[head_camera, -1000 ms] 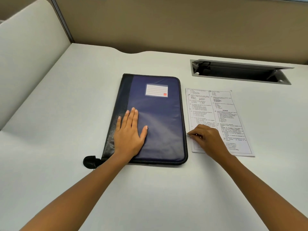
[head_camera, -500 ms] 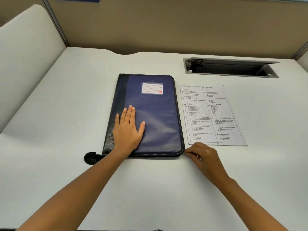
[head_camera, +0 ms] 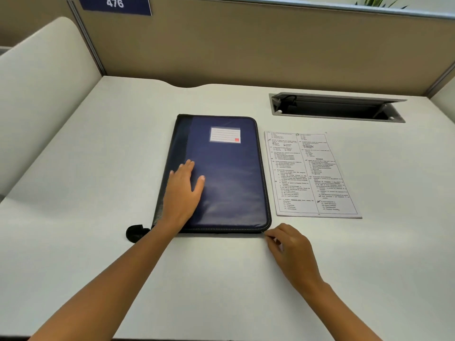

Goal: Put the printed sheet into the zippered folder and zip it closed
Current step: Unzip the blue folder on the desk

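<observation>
While the zippered folder (head_camera: 222,173) lies shut on the desk (head_camera: 98,242), the step in hand looks to be opening it, starting at its near right corner. The left hand (head_camera: 183,193) rests flat on the near left part of the cover, fingers stretched out and close together, thumb apart, gripping nothing; that is a good brace, and it should press down firmly enough that the folder does not slide when the zip is drawn. The right hand (head_camera: 290,249) sits on the desk just at that near right corner, its fingers curled toward the thumb as if pinching at the edge. Whether it has the zip pull between them I cannot tell, since the pull is too small to make out. To do this well, I judge the pull should be taken close to the slider and led along the stitched edge, slowing round the rounded corner.

Dark blue with a black spine strip on the left, the folder has a glossy cover, pale stitching along the border and a white lined label with a red mark near the far end. A black tab (head_camera: 135,232) pokes out at its near left corner. Just right of the folder, not touching it, lies the printed sheet (head_camera: 310,173), flat and face up, covered in two columns of small text.
</observation>
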A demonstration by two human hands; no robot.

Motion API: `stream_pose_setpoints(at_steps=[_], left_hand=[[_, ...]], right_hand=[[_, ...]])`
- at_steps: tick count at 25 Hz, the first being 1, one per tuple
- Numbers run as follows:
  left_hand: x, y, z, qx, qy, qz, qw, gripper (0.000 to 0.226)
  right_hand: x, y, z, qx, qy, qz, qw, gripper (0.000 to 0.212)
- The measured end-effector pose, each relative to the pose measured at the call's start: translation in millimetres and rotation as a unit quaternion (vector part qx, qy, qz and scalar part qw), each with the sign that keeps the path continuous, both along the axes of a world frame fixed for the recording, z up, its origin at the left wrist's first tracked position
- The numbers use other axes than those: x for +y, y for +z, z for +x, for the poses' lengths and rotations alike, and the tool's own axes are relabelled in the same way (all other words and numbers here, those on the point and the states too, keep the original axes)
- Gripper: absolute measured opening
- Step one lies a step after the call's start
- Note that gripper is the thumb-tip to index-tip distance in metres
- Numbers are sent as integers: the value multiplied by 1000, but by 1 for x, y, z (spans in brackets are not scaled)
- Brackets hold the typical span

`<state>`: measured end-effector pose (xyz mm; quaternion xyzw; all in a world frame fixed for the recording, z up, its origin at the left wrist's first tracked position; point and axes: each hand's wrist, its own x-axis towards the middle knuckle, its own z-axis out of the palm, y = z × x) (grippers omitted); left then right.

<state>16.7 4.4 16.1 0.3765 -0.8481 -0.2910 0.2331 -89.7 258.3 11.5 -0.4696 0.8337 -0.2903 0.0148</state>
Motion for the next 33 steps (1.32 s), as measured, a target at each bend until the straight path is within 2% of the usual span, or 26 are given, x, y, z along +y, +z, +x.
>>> stream_pose_setpoints(at_steps=[1,3,6,9,18,23,29,33], left_hand=[[-2,4,7,8,28,-1,1000,51],[-5,7,26,-32,89,-9,995,49],[-10,9,50,-99,140,50,984,39],[-13,12,55,-105,115,76,985,37],[-13,17,57,-76,142,87,983,48],[-14,18,59,-84,147,98,981,54],[-31,20,55,-176,126,143,966,57],[-35,19,58,-164,143,176,960,58]], right_hand=[[0,-1,1,3,-5,-3,1000,14],[-1,-2,5,5,-16,-8,1000,13],[-2,-5,12,-1,-32,-27,999,14],[-8,-5,21,-15,-20,-52,998,16],[-48,-2,55,-34,56,-63,996,9],[-78,2,76,-7,112,-49,992,3],[-115,3,104,41,187,-18,981,8],[-140,-1,121,67,216,-1,974,5]])
